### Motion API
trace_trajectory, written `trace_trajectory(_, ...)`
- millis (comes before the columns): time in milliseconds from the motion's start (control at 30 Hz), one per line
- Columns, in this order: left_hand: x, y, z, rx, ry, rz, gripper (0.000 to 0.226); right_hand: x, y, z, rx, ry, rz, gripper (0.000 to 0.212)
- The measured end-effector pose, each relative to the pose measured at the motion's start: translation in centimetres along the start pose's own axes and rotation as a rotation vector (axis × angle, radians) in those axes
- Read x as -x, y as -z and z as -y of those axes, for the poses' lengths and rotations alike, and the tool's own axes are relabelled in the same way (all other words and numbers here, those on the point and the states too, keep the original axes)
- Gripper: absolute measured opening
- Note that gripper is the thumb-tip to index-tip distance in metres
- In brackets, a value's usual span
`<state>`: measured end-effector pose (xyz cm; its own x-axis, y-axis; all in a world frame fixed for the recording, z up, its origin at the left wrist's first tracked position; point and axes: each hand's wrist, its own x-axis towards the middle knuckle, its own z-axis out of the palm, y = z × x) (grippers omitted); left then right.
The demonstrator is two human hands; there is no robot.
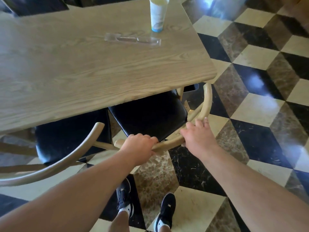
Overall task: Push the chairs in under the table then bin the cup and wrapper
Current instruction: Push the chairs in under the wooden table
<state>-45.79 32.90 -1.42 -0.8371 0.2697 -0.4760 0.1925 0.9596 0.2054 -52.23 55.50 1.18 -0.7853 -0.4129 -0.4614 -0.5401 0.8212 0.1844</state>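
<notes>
**Both hands on the right chair at the table's near corner**

Beneath everything, you see the floor, a glossy pattern of cream, brown and black tiles that reads like stacked cubes. The wooden table fills the upper left of your view, its near right corner pointing toward you.

Two chairs sit at the table's near edge. The left chair has its black seat partly under the tabletop, and its curved wooden back rail sweeps across the lower left of your view. The right chair stands at the table's corner, turned at an angle, with the front of its black seat just under the edge and most of the seat out in the open.

Your left hand is clamped over the curved back rail of the right chair, fingers wrapped down over the top near the rail's left end. Your right hand grips the same rail farther round the curve, fingers closed on the wood with the fingertips reaching up along it.

Your shoes, dark with white soles, stand on the tiles just behind the chair.

On the far part of the table, the cup stands upright near the right edge. The wrapper, clear and long, lies flat just in front of the cup.
</notes>
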Motion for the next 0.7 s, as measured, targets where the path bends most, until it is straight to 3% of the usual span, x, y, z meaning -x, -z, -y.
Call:
trace_trajectory(433, 0.9, 0.1, 2.1, -0.027, -0.053, -0.038, 0.042, -0.1, 1.6, 1.9, 0.072, 0.019, 0.123, 0.048)
trace_trajectory(700, 0.1, 1.2, 6.1, -0.031, -0.005, -0.049, 0.040, -2.3, 1.8, 3.9, 0.008, 0.016, 0.039, 0.045)
